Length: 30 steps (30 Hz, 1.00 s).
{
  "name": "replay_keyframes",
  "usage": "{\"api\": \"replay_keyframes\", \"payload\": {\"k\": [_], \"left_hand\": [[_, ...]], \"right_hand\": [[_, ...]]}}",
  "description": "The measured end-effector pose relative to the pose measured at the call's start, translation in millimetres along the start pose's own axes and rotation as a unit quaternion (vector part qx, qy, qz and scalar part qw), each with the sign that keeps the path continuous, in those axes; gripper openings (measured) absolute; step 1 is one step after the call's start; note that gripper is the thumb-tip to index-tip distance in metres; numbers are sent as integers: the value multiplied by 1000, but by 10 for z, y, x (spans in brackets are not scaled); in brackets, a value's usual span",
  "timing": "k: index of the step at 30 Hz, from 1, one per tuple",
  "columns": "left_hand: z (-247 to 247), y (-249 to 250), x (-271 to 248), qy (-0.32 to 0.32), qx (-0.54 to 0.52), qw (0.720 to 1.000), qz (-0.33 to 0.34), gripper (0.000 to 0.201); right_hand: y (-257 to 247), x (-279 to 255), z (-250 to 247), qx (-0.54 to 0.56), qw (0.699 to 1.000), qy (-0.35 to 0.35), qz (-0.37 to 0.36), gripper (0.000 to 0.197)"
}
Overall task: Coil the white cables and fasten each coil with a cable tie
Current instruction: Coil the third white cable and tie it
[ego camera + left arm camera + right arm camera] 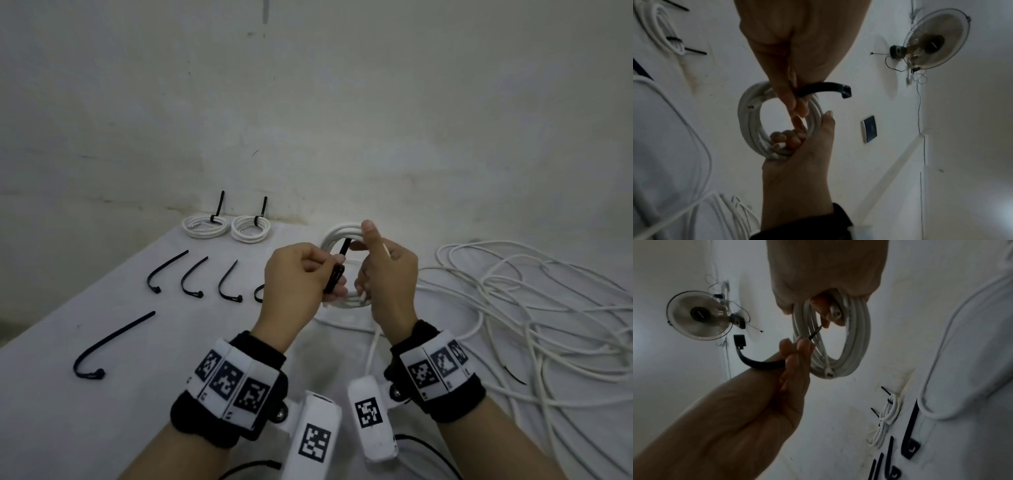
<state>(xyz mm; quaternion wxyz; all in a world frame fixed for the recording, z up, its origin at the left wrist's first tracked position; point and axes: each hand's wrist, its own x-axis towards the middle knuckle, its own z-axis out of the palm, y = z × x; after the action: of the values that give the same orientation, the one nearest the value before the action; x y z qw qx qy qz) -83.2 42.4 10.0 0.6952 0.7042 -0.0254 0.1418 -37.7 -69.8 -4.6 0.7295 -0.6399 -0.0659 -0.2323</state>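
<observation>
**Tie tip threaded through a held coil**

Clutter first: loose white cable (534, 308) sprawls in tangled loops over the right side of the table (85, 428), running up to and under the right forearm. At the far edge by the wall lie two finished coils (205, 228), side by side and nearly touching, each cinched by a black tie whose tail sticks up. Spare cable ties (109, 346) lie on the left: three curved ones fully visible in a row, a fourth half hidden behind the left wrist, and a longer fifth nearer the person, making five spares. A wall fan (935, 39) shows in both wrist views.

Above the table's middle, the right hand (387, 274) has its fingers curled round the current coil (840, 344), held upright with the thumb raised along its rim; a cut cable end pokes out between the fingers. The left hand (298, 274) pinches a black cable tie (824, 88) between thumb and fingertips, its pointed tip reaching into the coil's opening and its head hanging free behind the hand. The two hands crowd the coil, hiding its near side from the head camera.
</observation>
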Motion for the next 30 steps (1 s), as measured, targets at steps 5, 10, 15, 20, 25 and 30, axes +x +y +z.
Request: {"api": "replay_keyframes", "payload": {"k": [5, 10, 15, 20, 25, 30], "left_hand": [[69, -35, -23, -1, -27, 999, 19, 9], [-75, 2, -43, -95, 0, 995, 14, 26], [-230, 135, -80, -137, 97, 978, 123, 12], [-191, 116, 49, -101, 122, 969, 191, 15], [-164, 65, 164, -49, 198, 943, 262, 6], [-114, 23, 189, 32, 262, 903, 338, 15]], "right_hand": [[30, 2, 12, 33, 996, -41, 75, 43], [66, 51, -26, -8, 999, -24, 23, 56], [38, 94, -78, -20, 1000, -13, -19, 66], [-18, 74, -80, 13, 999, -44, 29, 52], [-89, 13, -23, 39, 990, -119, 64, 30], [-124, 30, -54, 4, 988, -150, 30, 22]]}}
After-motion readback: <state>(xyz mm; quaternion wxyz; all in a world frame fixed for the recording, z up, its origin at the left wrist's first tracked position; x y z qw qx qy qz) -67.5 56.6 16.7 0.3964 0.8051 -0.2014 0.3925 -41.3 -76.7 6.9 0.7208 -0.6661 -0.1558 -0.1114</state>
